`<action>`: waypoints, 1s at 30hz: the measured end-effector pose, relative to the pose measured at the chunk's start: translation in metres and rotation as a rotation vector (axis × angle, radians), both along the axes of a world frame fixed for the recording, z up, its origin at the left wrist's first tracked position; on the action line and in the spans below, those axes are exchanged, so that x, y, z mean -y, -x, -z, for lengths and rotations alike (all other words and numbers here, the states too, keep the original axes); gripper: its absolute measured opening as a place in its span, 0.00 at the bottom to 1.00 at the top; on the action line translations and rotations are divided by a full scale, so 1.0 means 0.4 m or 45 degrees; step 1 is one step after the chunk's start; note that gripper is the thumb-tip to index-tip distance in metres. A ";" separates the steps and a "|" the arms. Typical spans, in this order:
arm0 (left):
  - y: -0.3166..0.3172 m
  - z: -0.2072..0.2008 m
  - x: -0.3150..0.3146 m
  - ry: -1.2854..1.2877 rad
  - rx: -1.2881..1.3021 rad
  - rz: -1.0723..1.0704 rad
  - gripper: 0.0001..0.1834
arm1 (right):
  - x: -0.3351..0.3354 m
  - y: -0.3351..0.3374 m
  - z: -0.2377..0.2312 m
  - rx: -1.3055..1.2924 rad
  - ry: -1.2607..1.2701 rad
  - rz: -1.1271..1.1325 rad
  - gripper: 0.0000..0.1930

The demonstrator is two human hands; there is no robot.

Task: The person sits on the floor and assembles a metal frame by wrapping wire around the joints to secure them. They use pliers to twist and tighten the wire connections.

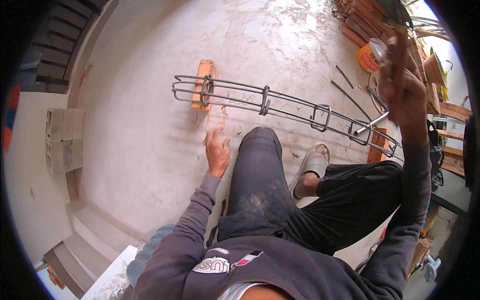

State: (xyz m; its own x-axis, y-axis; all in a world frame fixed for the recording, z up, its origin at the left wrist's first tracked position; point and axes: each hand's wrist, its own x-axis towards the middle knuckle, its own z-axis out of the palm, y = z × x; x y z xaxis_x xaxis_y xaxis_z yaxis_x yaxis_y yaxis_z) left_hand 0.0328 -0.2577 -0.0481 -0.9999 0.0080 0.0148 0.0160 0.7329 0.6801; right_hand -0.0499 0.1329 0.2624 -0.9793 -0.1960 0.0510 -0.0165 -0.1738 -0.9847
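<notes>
A long cage of steel rebar [287, 113] lies across the floor in front of me, with bent stirrups tied around its rods. Its left end rests on an orange clay block [206, 68], its right end by another orange block [378, 145]. My left hand [218, 156] hovers below the left block, fingers loosely bent and apart, holding nothing. Raised at the far right, my right hand [411, 92] is closed around a reddish-brown, bar-like thing [399, 56]; blur hides its exact kind. My knee and sandalled foot [314, 161] are close to the cage.
Grey hollow blocks [64, 140] stand at the left beside a pale panel [30, 200]. Loose rods [350, 100] and a metal pipe [372, 123] lie by the cage's right end. An orange bucket [369, 57] and stacked bricks [357, 22] are at the far right.
</notes>
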 end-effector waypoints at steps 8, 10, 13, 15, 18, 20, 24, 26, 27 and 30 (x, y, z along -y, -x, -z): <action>-0.098 0.233 0.145 0.204 -0.053 -0.491 0.35 | 0.047 -0.235 -0.018 -0.083 -0.640 0.625 0.28; -0.099 0.254 0.151 0.480 -0.013 -0.448 0.36 | 0.014 -0.269 -0.004 -0.097 -0.224 0.591 0.29; -0.093 0.259 0.149 0.634 0.046 -0.433 0.36 | 0.020 -0.314 -0.007 -0.229 -0.628 0.811 0.25; -0.084 0.248 0.126 0.641 0.073 -0.416 0.36 | -0.013 -0.333 -0.060 -0.573 -1.444 0.674 0.23; -0.080 0.236 0.133 0.701 0.085 -0.440 0.36 | -0.079 -0.337 -0.083 -1.125 -2.549 0.292 0.20; -0.072 0.243 0.122 0.686 0.101 -0.429 0.36 | -0.032 -0.388 -0.050 -0.604 -2.070 0.952 0.11; -0.072 0.248 0.129 0.681 0.101 -0.429 0.36 | -0.045 -0.439 -0.102 -0.944 -2.809 0.285 0.08; -0.077 0.249 0.132 0.707 0.089 -0.423 0.36 | -0.029 -0.446 -0.118 -1.087 -3.004 0.012 0.08; -0.081 0.250 0.135 0.708 0.097 -0.421 0.36 | -0.040 -0.465 -0.126 -0.954 -3.018 -0.058 0.09; -0.079 0.253 0.137 0.706 0.103 -0.430 0.36 | -0.118 -0.534 -0.110 -0.583 -2.950 -0.128 0.11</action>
